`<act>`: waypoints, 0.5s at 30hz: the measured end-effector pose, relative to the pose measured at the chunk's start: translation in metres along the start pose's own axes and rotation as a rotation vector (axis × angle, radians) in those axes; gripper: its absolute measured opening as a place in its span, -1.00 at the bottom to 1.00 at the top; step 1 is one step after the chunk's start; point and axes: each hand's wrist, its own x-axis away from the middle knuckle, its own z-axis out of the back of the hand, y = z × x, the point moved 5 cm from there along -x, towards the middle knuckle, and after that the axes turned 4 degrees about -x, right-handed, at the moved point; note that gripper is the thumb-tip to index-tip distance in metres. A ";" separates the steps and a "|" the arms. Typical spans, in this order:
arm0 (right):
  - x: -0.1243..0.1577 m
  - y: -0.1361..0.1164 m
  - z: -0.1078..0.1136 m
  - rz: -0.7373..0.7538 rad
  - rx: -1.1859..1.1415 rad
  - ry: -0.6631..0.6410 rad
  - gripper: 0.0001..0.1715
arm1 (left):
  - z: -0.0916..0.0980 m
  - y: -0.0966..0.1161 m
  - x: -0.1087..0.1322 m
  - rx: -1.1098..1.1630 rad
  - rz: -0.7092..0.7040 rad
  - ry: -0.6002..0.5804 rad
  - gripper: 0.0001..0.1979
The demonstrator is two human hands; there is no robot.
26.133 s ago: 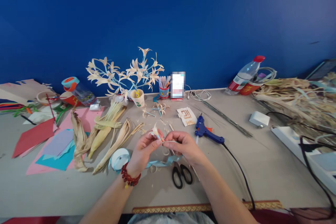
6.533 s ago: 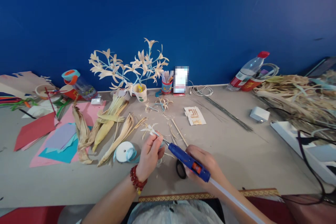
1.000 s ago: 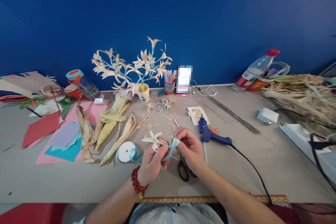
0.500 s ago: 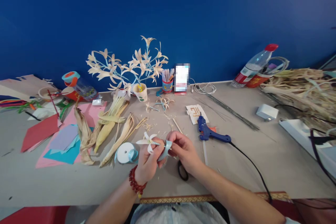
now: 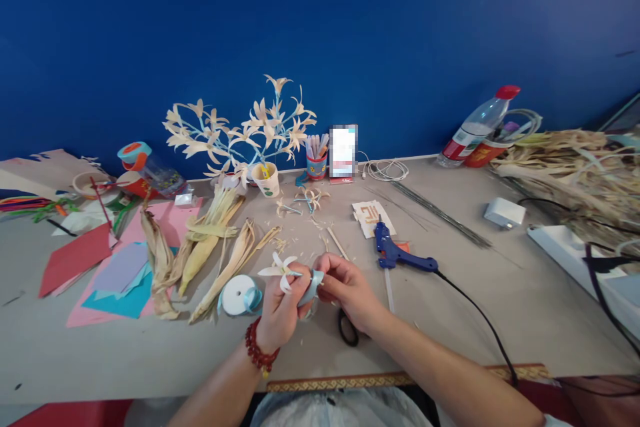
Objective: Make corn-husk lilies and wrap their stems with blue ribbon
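My left hand (image 5: 281,310) is closed around the stem of a small cream husk flower (image 5: 278,267), whose petals stick out above my fingers. My right hand (image 5: 346,288) pinches a light blue ribbon (image 5: 313,283) that loops against the flower's stem right beside the left fingers. The ribbon spool (image 5: 238,294) lies on the table just left of my left hand. Black scissors (image 5: 349,332) lie partly under my right wrist. A blue glue gun (image 5: 399,254) rests on the table to the right of my right hand, its cord trailing toward me.
A cup with a branch of husk flowers (image 5: 250,135) stands at the back. Corn husks (image 5: 206,247) and coloured paper sheets (image 5: 110,267) lie left. Thin wires (image 5: 436,215), a white adapter (image 5: 504,212), a bottle (image 5: 476,125) and a husk pile (image 5: 575,173) are on the right.
The glue gun was in my right hand several seconds ago and now lies on the table. Over the last second the ribbon loop has drawn tighter against the stem; my hands stay close together.
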 end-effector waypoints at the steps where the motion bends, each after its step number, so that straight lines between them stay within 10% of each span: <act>1: 0.000 0.000 0.000 0.000 -0.003 -0.004 -0.55 | 0.000 0.000 0.000 0.002 0.001 -0.001 -0.65; 15: 0.001 -0.002 -0.001 -0.055 0.002 -0.028 -0.56 | 0.000 -0.003 0.001 -0.005 -0.006 -0.014 -0.65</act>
